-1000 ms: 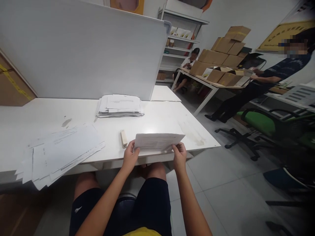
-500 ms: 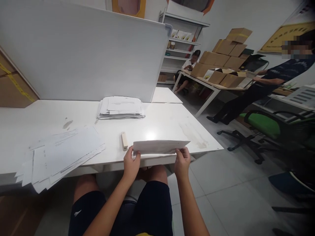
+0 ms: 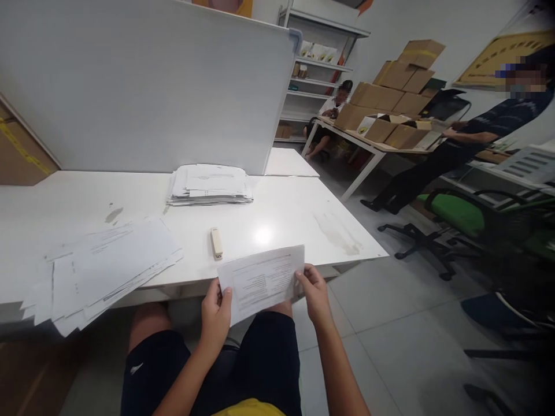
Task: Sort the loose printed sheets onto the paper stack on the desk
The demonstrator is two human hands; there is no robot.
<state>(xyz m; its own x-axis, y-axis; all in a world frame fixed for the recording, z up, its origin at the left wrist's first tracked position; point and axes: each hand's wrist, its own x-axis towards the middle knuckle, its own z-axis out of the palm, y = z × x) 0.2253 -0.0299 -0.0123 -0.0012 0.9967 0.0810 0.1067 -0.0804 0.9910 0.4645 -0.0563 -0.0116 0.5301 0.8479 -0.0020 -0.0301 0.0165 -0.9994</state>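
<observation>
I hold a printed sheet of paper (image 3: 261,282) over my lap, just in front of the white table's (image 3: 281,216) front edge. My left hand (image 3: 215,315) pinches its lower left corner, and my right hand (image 3: 313,290) grips its right edge. The sheet is tilted up toward me, so its printed face shows. A small beige stapler (image 3: 215,242) lies on the table just beyond the sheet. A loose spread of papers (image 3: 106,268) overhangs the table's front left edge. A neater stack of papers (image 3: 210,184) sits further back by the partition.
A white partition panel (image 3: 147,86) stands behind the table. To the right are green office chairs (image 3: 459,216), a table piled with cardboard boxes (image 3: 392,95), a standing person (image 3: 455,153) and a seated person (image 3: 332,115) near shelves (image 3: 312,75).
The sheet came off the table edge toward me and tipped up, so its printed face now shows. Both hands moved down and back with it; the left hand shifted to the lower corner.
</observation>
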